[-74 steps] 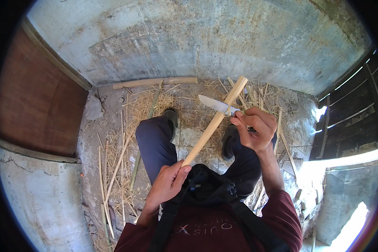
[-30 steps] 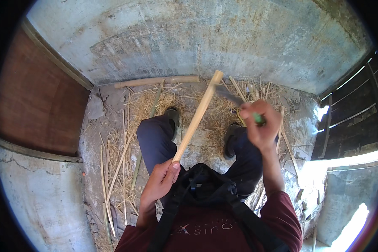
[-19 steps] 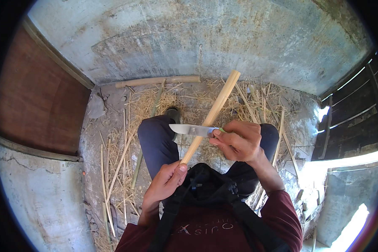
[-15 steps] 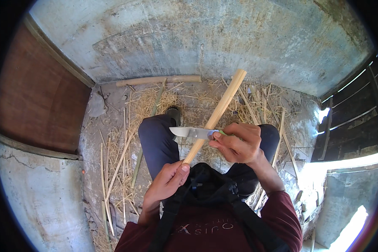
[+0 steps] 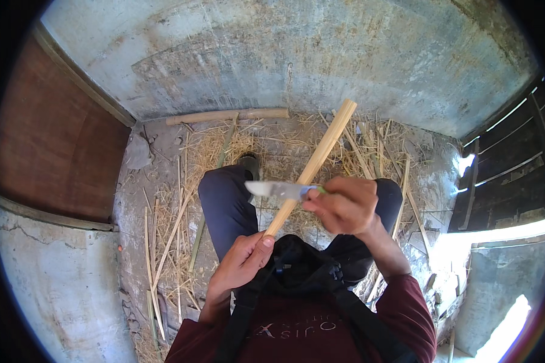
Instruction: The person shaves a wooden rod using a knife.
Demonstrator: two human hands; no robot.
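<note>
My left hand is closed round the near end of a pale wooden stick, probably bamboo. The stick slants away from me, up and to the right, between my knees. In my right hand is a knife, its handle mostly hidden by the fingers; a bit of green shows there. The blade points left and lies across the stick around its middle, slightly blurred. Whether the edge touches the wood I cannot tell.
Straw-like shavings and thin strips cover much of the floor round my legs. A thick pole lies along the base of the stained wall. At left is a brown door panel; at right, dark slats.
The knife and my right hand have shifted very slightly, and the blade is now a little blurred. My left hand and the stick stay nearly in place.
</note>
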